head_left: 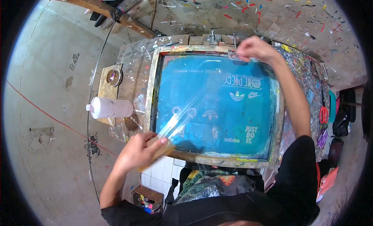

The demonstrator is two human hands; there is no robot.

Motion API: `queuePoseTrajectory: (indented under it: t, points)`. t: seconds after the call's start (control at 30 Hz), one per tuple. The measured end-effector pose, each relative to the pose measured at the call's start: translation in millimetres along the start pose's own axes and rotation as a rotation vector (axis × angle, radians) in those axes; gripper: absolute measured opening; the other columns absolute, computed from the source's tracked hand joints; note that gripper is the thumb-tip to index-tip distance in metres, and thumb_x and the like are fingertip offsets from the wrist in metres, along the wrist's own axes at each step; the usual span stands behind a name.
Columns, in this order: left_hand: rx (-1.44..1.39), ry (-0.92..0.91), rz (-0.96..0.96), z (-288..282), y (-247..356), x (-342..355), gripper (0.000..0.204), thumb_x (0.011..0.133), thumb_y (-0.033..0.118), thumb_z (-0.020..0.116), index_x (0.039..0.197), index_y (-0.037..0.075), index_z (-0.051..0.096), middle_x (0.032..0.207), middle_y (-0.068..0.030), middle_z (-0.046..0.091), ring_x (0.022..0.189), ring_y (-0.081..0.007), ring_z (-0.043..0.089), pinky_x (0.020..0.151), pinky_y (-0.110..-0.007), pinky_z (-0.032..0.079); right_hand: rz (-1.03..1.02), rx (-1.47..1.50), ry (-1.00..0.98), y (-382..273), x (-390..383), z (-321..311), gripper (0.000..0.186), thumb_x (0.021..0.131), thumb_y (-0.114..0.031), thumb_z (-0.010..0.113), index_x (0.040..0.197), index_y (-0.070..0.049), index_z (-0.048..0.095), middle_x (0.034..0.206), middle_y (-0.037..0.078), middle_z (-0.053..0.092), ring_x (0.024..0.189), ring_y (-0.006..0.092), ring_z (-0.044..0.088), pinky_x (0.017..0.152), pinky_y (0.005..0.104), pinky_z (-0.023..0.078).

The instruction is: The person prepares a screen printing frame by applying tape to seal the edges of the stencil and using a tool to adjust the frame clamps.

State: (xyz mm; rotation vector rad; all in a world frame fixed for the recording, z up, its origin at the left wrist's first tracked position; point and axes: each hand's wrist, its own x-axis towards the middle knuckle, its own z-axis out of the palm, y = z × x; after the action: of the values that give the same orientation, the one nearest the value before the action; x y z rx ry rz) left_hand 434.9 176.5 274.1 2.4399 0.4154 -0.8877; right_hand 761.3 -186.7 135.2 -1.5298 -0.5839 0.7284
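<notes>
My left hand [146, 148] grips a yellowish roll of clear tape [162, 153] at the lower-left corner of a screen-printing frame, blurred by motion. A clear strip [182, 113] stretches diagonally from the roll over the blue mesh [252, 109], which carries pale printed designs. My right hand [252, 49] is at the far rail, upper right, its fingers pinched, apparently on the strip's far end, beside a metal clamp [238, 59]. The wooden frame [274, 121] rests on a paint-spattered bench.
A white plastic bottle [116, 108] and a small round container [114, 77] sit at the left on the worn bench [132, 86]. Red scissors [323, 114] lie at the right. Tubes on a wooden beam [128, 20] are at the upper left; a box of small items [147, 200] stands below.
</notes>
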Motion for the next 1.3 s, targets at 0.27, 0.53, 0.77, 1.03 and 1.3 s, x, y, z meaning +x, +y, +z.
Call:
queuePoseTrajectory:
  t: [0.27, 0.53, 0.77, 1.03, 1.3]
  points:
    - [0.549, 0.729, 0.762, -33, 66, -84, 0.044, 0.076, 0.03, 0.087, 0.116, 0.017, 0.074, 0.109, -0.0182, 0.071, 0.072, -0.0234, 0.066, 0.061, -0.027, 0.052, -0.379, -0.146, 0.832, 4, -339, 19, 0.013, 0.081, -0.01, 0.077, 0.085, -0.003, 0.066, 0.079, 0.009, 0.063, 0.065, 0.0175, 0.06, 0.055, 0.0299, 0.047]
    - [0.679, 0.619, 1.52, -42, 96, -114, 0.022, 0.084, 0.031, 0.082, 0.104, 0.025, 0.075, 0.107, -0.0219, 0.071, 0.065, -0.0266, 0.069, 0.054, -0.031, 0.053, -0.891, -0.217, 1.009, 0, -531, 84, 0.012, 0.092, -0.014, 0.064, 0.081, -0.01, 0.061, 0.066, 0.002, 0.045, 0.058, 0.0105, 0.041, 0.045, 0.0265, 0.027]
    - [0.672, 0.834, 1.545, -45, 59, -131, 0.023, 0.083, 0.03, 0.082, 0.104, 0.025, 0.075, 0.106, -0.0214, 0.071, 0.065, -0.0272, 0.07, 0.054, -0.032, 0.053, -0.919, -0.224, 1.179, 10, -544, 115, 0.007, 0.091, -0.015, 0.07, 0.088, -0.009, 0.066, 0.068, 0.002, 0.05, 0.06, 0.0119, 0.045, 0.05, 0.0266, 0.035]
    - [0.582, 0.906, 1.605, -37, 57, -133, 0.023, 0.083, 0.03, 0.082, 0.104, 0.026, 0.075, 0.106, -0.0207, 0.071, 0.066, -0.0278, 0.07, 0.054, -0.032, 0.054, -0.398, 0.043, 1.168, 46, -425, 168, 0.007, 0.084, -0.008, 0.078, 0.088, -0.007, 0.072, 0.072, 0.003, 0.06, 0.065, 0.0144, 0.056, 0.06, 0.0278, 0.048]
    - [0.495, 1.123, 1.482, -5, 106, 94, 0.034, 0.08, 0.017, 0.084, 0.113, 0.022, 0.076, 0.119, -0.0101, 0.072, 0.07, -0.0208, 0.071, 0.061, -0.03, 0.057, 0.076, -1.079, 0.788, -177, -369, 182, 0.021, 0.069, 0.004, 0.081, 0.089, 0.001, 0.075, 0.074, 0.012, 0.068, 0.065, 0.0196, 0.065, 0.06, 0.0298, 0.049]
